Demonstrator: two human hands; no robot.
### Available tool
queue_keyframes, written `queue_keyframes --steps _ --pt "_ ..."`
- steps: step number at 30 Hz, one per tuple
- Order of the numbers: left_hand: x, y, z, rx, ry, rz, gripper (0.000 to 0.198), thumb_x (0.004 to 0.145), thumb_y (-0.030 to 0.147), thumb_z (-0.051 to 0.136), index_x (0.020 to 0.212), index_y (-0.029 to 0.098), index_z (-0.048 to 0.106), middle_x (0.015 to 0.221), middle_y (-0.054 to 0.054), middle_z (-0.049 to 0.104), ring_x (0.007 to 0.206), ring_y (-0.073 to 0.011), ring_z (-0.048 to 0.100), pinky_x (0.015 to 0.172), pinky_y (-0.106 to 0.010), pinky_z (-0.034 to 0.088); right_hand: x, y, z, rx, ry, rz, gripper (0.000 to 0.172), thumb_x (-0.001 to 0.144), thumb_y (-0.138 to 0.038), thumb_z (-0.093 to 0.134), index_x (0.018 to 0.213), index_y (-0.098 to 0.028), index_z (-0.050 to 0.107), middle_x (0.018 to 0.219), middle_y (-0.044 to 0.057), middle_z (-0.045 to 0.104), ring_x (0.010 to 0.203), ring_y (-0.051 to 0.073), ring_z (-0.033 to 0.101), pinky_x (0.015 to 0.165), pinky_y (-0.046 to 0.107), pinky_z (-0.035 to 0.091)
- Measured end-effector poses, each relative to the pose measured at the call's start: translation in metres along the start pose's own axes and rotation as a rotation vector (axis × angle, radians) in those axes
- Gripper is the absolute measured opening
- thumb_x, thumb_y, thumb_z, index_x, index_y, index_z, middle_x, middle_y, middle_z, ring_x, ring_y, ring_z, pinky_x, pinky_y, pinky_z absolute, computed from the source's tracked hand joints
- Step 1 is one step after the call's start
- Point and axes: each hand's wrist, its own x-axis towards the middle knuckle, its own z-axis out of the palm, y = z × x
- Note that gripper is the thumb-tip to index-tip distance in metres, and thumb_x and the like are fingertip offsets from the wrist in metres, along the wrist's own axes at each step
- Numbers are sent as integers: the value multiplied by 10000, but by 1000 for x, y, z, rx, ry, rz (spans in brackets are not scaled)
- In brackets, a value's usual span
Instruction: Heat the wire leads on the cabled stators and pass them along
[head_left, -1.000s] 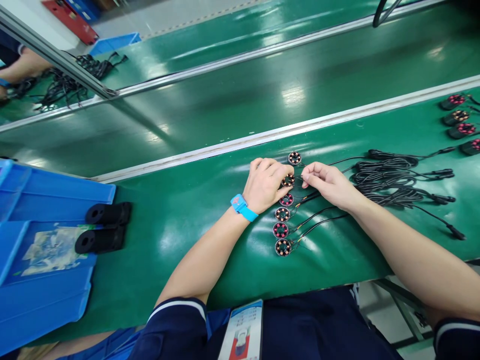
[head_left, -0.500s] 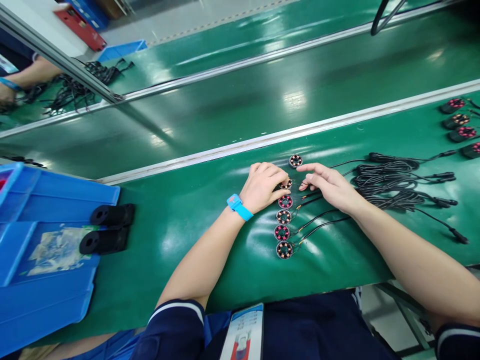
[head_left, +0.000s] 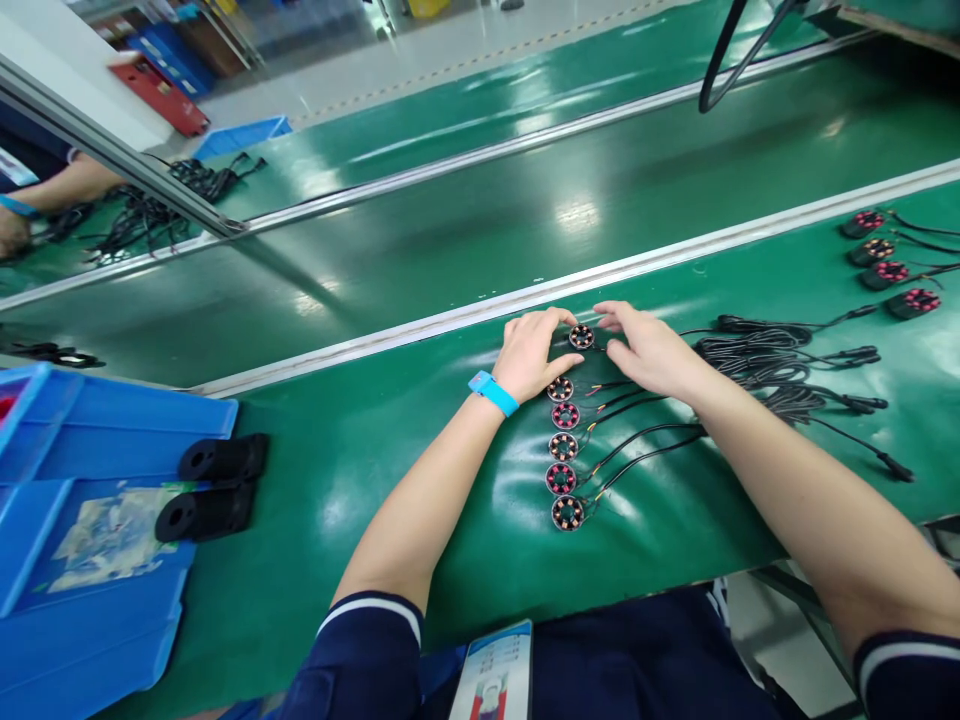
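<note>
Topmost coil ring [head_left: 581, 337] sits right of centre, left hand [head_left: 529, 350] spread around it. Right hand [head_left: 646, 345] arches alongside, fingers parted.

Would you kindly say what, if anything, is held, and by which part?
The left hand brackets the row's top coil ring; a rim grip cannot be confirmed. The right hand holds nothing visible.

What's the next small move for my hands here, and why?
Probably steady the row's farthest coil with your left hand: its thumb and forefinger bracket that coil, and your right hand is open just beside it.
</note>
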Motion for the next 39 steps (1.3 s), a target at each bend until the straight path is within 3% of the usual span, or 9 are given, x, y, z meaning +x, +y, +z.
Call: queue_keyframes --steps 3,7,10,15,19,24,28,35,39 --pt "6 -2 13 -66 21 -10 435 814 227 778 1149 202 503 1206 -29 631 1157 -232 566 995 -384 355 4 4 15 76 -33 -23 599 788 -190 565 1375 -136 461 1182 128 642 977 255 646 918 434 518" --pt "7 -4 17 -123 6 9 373 797 181 776 1057 204 509 1085 0 668 1029 -203 622 965 -361 384 1 3 22 99 -32 -129 610 785 -175 579 1380 -171 447 1231 102 635 1004 235 639 920 388 513" --pt "6 -4 12 -93 13 30 404 768 165 786 1049 209 499 1055 3 671 1007 -201 620 974 -357 384 1 2 21 78 -27 -107 585 779 -191 605 1350 -185 477 1122 74 653 763 182 613 757 338 522" --pt "3 0 2 34 84 171 400 761 163 787 1051 194 513 1011 -6 661 968 -205 604 1007 -368 355 1 1 16 31 -14 -84 382 775 -238 648 1149 -169 617 998 69 636 682 159 536 665 306 461" --pt "1 1 -1 92 95 155 360 781 190 771 1052 190 533 1024 -16 670 973 -219 596 994 -382 345 0 2 7 78 -16 -12 184 763 -292 663 909 -181 648 857 38 605 652 144 490 628 290 401" --pt "-1 3 -4 79 85 161 340 801 212 759 1066 187 548 1058 -31 670 1003 -227 590 990 -388 345 2 1 0 542 -110 241 190 777 -358 652 826 -179 609 671 -12 514 598 111 413 563 254 314" --pt "-2 8 -4 125 48 173 296 830 236 733 1071 202 565 1052 -38 660 1033 -244 566 989 -400 344 4 -5 -3 871 -100 412 156 728 -297 643 769 -157 588 720 15 559 551 76 344 502 234 221" --pt "-2 12 -6 49 48 136 367 792 224 772 1070 205 532 1051 -20 651 1016 -231 561 969 -379 354 7 -7 0 944 -112 435 80 721 -223 561 748 -150 577 666 35 595 503 73 356 476 234 201" --pt "-4 4 -7 2 14 45 441 749 191 815 1065 215 508 1027 2 668 1010 -228 580 946 -379 366 5 -3 5 782 -146 344 342 731 -210 559 1068 -168 605 789 29 658 653 122 523 590 245 382"
